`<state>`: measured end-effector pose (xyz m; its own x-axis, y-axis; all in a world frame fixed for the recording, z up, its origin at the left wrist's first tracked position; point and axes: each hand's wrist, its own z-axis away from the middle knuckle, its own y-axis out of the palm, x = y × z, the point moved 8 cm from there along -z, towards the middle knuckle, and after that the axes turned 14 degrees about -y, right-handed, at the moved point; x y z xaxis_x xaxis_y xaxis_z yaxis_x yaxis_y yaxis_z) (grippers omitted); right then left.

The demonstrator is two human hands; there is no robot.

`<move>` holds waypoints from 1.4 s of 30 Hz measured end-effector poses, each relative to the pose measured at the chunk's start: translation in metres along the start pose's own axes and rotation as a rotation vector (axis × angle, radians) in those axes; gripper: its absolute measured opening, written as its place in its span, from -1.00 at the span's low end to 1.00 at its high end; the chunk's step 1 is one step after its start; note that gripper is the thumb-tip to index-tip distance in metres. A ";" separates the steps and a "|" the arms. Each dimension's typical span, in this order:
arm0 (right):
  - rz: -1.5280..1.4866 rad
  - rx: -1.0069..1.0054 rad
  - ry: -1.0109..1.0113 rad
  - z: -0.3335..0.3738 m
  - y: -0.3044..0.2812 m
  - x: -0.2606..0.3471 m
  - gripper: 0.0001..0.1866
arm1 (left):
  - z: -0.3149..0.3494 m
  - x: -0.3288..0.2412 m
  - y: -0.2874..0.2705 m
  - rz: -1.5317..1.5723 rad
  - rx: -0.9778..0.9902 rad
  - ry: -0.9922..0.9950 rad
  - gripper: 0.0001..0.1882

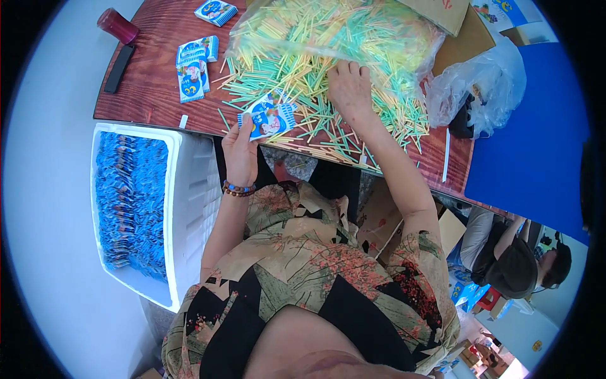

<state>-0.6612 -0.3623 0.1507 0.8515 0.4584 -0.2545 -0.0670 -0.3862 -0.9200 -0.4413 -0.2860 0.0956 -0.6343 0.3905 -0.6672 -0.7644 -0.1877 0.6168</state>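
Note:
My left hand pinches a small blue-and-white printed packet at its left edge, over the table's near edge. Thin pastel sticks, yellow, green and orange, lie in a loose heap right behind it. My right hand rests on that heap at the mouth of a large clear plastic bag full of the same sticks. Its fingers curl downward and their tips are hidden, so what they hold cannot be made out. Several similar packets lie on the table to the left.
A white foam box packed with blue packets stands at the left below the reddish table. A dark red jar and a black bar are at the far left. Right: a crumpled clear bag, a blue surface, another person.

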 end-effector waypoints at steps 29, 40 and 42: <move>-0.411 0.112 -0.067 0.012 0.000 -0.007 -0.73 | -0.002 0.000 0.010 0.043 0.029 -0.008 -0.82; -1.160 0.083 0.306 0.016 0.016 -0.025 -0.72 | -0.003 0.007 0.007 0.048 0.035 -0.051 -0.77; -1.390 0.012 0.318 0.014 0.018 -0.029 -0.73 | -0.001 0.003 0.015 0.045 0.027 -0.051 -0.79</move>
<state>-0.6942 -0.3716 0.1371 0.3061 0.2562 0.9169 0.9026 0.2282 -0.3651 -0.4553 -0.2884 0.1024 -0.6610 0.4280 -0.6164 -0.7311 -0.1820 0.6576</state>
